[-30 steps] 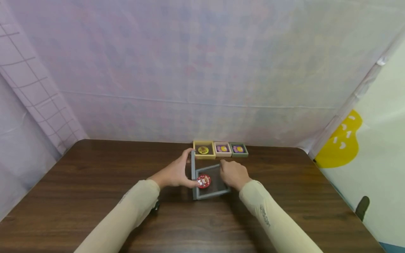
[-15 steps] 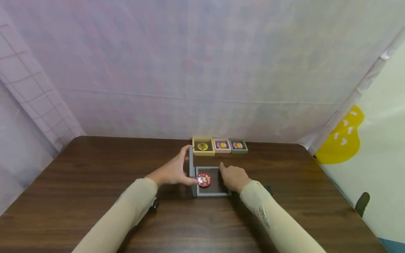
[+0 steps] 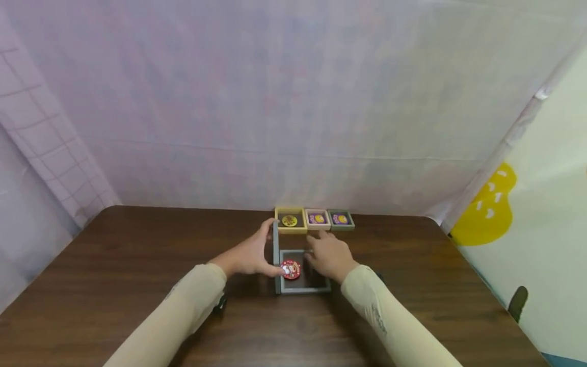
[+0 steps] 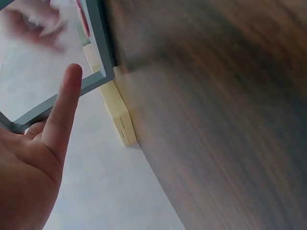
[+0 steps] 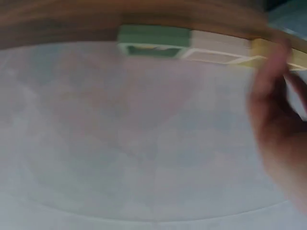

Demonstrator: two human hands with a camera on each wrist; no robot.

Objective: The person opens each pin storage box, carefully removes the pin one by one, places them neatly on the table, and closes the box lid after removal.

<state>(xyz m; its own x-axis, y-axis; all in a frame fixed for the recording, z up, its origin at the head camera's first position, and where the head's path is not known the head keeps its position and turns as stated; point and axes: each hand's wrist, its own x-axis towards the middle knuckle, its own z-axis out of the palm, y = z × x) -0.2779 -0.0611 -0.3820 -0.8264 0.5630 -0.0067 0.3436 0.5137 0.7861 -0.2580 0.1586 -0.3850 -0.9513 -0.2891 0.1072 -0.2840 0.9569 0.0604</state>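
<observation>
Upright on the dark table, a grey square frame is held by my left hand, its thumb at the near side and its fingers at the far side. In the left wrist view I see through the frame's opening. Against its right side lies a flat grey tray with a dark inside. A red round badge with a cartoon picture shows at the tray's left, beside my left thumb. My right hand hovers over the tray's far right corner, hiding it, with fingers loosely extended; they are blurred in the right wrist view.
Behind the hands, by the curtain, three small shallow boxes stand in a row: yellow, pink and green. Each has a picture inside. The pale curtain rises at the table's back edge.
The flat grey tray was skewed a second ago and now lies square against the upright frame. My right hand has come off its right side and moved left over it. My left hand keeps its hold.
</observation>
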